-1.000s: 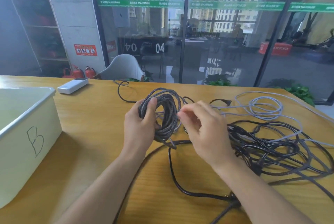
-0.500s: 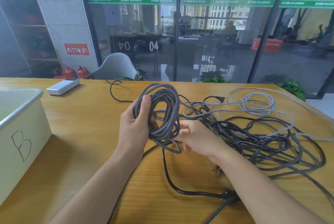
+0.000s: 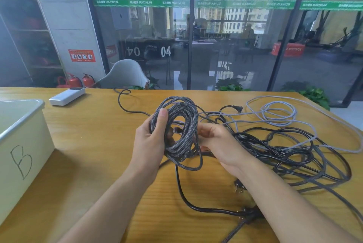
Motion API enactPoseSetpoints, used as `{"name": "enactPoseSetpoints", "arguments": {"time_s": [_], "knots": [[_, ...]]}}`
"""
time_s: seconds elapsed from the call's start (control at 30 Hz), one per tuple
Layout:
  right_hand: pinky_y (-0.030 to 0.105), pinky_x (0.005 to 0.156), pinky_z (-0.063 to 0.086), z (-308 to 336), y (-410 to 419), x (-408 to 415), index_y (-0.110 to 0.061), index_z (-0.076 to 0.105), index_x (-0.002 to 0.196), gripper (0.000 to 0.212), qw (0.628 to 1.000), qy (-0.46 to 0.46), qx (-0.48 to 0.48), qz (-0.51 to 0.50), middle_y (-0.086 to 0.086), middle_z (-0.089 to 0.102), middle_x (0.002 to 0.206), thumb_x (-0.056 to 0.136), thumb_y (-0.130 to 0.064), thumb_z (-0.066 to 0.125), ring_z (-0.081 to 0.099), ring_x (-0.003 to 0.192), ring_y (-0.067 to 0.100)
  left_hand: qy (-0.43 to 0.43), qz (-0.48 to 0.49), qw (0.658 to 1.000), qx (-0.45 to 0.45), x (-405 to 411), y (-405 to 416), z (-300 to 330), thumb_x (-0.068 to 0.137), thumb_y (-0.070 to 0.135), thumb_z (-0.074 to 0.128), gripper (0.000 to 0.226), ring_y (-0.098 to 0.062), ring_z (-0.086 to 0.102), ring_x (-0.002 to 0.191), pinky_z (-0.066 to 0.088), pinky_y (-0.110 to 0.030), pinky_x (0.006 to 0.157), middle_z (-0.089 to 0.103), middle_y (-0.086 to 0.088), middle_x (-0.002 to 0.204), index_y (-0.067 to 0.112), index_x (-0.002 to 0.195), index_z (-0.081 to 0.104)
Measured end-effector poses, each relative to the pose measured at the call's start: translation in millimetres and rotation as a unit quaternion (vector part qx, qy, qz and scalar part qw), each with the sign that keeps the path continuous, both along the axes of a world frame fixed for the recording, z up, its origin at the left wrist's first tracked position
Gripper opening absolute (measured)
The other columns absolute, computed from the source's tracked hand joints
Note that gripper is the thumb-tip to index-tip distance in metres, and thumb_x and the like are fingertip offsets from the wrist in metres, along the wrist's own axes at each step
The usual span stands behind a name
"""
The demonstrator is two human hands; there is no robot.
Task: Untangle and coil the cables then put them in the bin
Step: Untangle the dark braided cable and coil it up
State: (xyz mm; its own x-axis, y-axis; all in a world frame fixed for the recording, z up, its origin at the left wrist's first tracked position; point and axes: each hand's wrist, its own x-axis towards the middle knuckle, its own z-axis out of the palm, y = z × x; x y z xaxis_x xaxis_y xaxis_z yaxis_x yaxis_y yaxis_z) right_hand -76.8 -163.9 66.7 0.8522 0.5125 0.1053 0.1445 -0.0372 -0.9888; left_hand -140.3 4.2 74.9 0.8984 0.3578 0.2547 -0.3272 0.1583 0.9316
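I find the braided cable coil (image 3: pixel 177 132) held upright above the wooden table (image 3: pixel 88 144), near its middle. The left hand (image 3: pixel 151 142) grips the coil's left side, thumb pressed over the strands. The right hand (image 3: pixel 218 144) sits against the coil's right side with fingers curled; I cannot tell whether it pinches a strand. A tangle of black cables (image 3: pixel 284 152) and a grey cable (image 3: pixel 279 113) lie to the right. The bin (image 3: pixel 21 144) marked B stands at the left edge, well apart from the coil.

Left hand (image 3: pixel 151 140) gripping, thumb up; right hand (image 3: pixel 220 144) fingers (image 3: pixel 204 130) curled, pinching.
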Motion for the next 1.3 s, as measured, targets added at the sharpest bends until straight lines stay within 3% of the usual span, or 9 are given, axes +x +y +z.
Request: {"name": "enactPoseSetpoints", "arguments": {"time_s": [0.2, 0.33, 0.4, 0.63, 0.73, 0.8, 0.9, 1.1, 1.3], "knots": [[0.053, 0.106, 0.039, 6, 5, -7, 0.005, 0.047, 0.146, 0.057, 0.953, 0.148, 0.215, 0.151, 0.029, 0.055, 0.131, 0.092, -0.013, 0.049, 0.051, 0.118, 0.040, -0.025, 0.034, 0.996, 0.076, 2, 1, -1, 0.098, 0.053, 0.058, 0.053, -0.023, 0.048, 0.061, 0.044, -0.042, 0.061, 0.052, -0.011, 0.066, 0.001, 0.092, 0.064], [0.054, 0.112, 0.043, 14, 4, -18, -0.016, 0.023, 0.163, 0.097, 0.960, 0.066, 0.168, 0.214, 0.018, 0.057, 0.134, 0.077, -0.001, 0.065, 0.055, 0.125, 0.035, -0.030, 0.058, 0.995, 0.082, 2, 2, 2, 0.101, 0.050, 0.057, 0.049, -0.021, 0.051, 0.061, 0.044, -0.037, 0.059, 0.054, -0.008, 0.065, 0.004, 0.090, 0.066], [0.034, 0.098, 0.053, 16, 13, -28, -0.023, 0.022, 0.163, 0.108, 0.988, -0.022, 0.084, 0.130, -0.012, 0.067, 0.122, 0.077, 0.004, 0.082, 0.064, 0.114, 0.011, -0.034, 0.063, 0.994, 0.080, 2, 2, 2, 0.103, 0.047, 0.057, 0.048, -0.022, 0.049, 0.060, 0.045, -0.037, 0.057, 0.054, -0.009, 0.065, 0.001, 0.089, 0.064], [0.043, 0.102, 0.055, 10, 48, -50, -0.025, 0.064, 0.128, 0.028, 0.982, -0.043, 0.151, -0.105, -0.003, 0.077, 0.116, 0.101, -0.025, 0.069, 0.072, 0.112, 0.015, -0.056, 0.047, 0.994, 0.087, 0, -3, 0, 0.104, 0.042, 0.059, 0.045, -0.021, 0.051, 0.061, 0.046, -0.047, 0.061, 0.055, -0.012, 0.064, 0.002, 0.084, 0.062], [0.045, 0.096, 0.053, 9, 39, -42, -0.022, 0.065, 0.118, 0.042, 0.982, -0.129, -0.006, -0.139, -0.009, 0.077, 0.101, 0.104, -0.058, 0.050, 0.071, 0.100, 0.008, -0.052, 0.064, 0.991, 0.106, 0, -3, 0, 0.104, 0.040, 0.059, 0.041, -0.017, 0.048, 0.057, 0.046, -0.043, 0.060, 0.053, 0.000, 0.059, 0.010, 0.077, 0.060], [0.043, 0.081, 0.050, 10, 32, -37, -0.030, 0.054, 0.120, 0.053, 0.943, -0.220, -0.183, -0.170, -0.011, 0.073, 0.078, 0.099, -0.073, 0.034, 0.067, 0.081, 0.008, -0.048, 0.076, 0.989, 0.119, 2, 0, -3, 0.103, 0.039, 0.059, 0.034, -0.014, 0.050, 0.057, 0.049, -0.040, 0.057, 0.054, 0.006, 0.059, 0.019, 0.076, 0.062], [0.042, 0.081, 0.053, 13, 24, -34, -0.036, 0.033, 0.156, 0.069, 0.852, -0.319, -0.340, -0.237, -0.006, 0.072, 0.116, 0.097, -0.073, 0.035, 0.068, 0.102, 0.026, -0.040, 0.089, 0.985, 0.140, 3, 4, -9, 0.103, 0.039, 0.060, 0.025, -0.007, 0.055, 0.057, 0.047, -0.022, 0.056, 0.059, 0.010, 0.060, 0.024, 0.083, 0.066], [0.022, 0.045, 0.016, 20, 21, -29, -0.026, 0.037, 0.074, 0.049, 0.735, -0.501, -0.339, -0.305, -0.013, 0.034, 0.053, 0.093, -0.065, 0.058, 0.038, 0.045, 0.020, -0.020, 0.113, 0.980, 0.160, 8, 6, -13, 0.102, 0.042, 0.061, 0.024, -0.007, 0.056, 0.055, 0.046, -0.021, 0.057, 0.062, 0.013, 0.060, 0.023, 0.088, 0.069], [0.038, 0.054, 0.028, 19, 15, -32, -0.015, 0.034, 0.060, 0.060, 0.890, -0.302, -0.335, -0.071, -0.001, 0.032, 0.052, 0.103, -0.053, 0.053, 0.033, 0.049, 0.018, 0.012, 0.129, 0.970, 0.208, 14, 18, -19, 0.099, 0.050, 0.063, 0.029, -0.014, 0.056, 0.056, 0.045, -0.034, 0.060, 0.061, 0.009, 0.059, 0.028, 0.080, 0.066]]}}
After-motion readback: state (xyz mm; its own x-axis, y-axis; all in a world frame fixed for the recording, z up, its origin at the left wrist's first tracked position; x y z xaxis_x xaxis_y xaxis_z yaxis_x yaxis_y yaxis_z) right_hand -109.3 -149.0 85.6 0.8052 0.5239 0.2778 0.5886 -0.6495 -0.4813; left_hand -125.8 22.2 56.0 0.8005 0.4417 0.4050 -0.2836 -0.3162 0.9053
